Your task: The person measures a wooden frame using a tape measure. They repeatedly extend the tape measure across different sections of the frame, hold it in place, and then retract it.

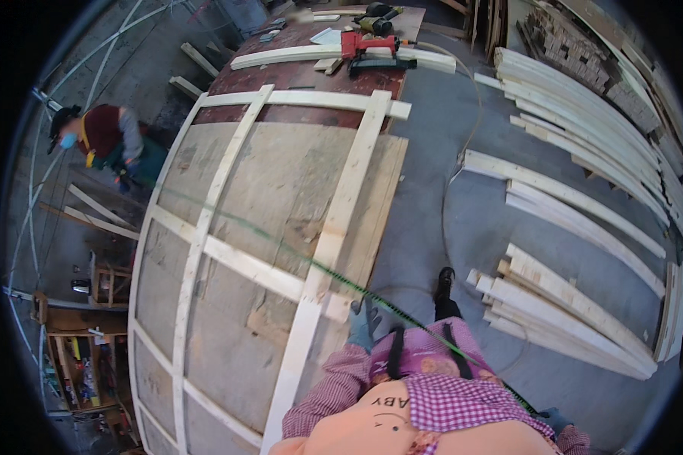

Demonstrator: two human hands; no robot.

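One pale timber frame (250, 263), at 9 o'clock on the table (300, 76): grid apparently laid out, fastening unconfirmed. One red nail gun (368, 49), 12 o'clock, unheld. Loose boards (577, 307), 3 to 4 o'clock, apparently left unused. One green strap (326, 269), crossing the frame, far end faint. Left hand (360, 326), 6 o'clock, close by the strap; right hand (555, 419), between 4 and 5, partly hidden by clothing. Whether either's fingers pinch or spread, I cannot tell. Frame's near end: cut off.

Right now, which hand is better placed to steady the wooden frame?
Probably the left hand: it is right beside the wooden frame, while the right hand is out to the right, much farther from it.
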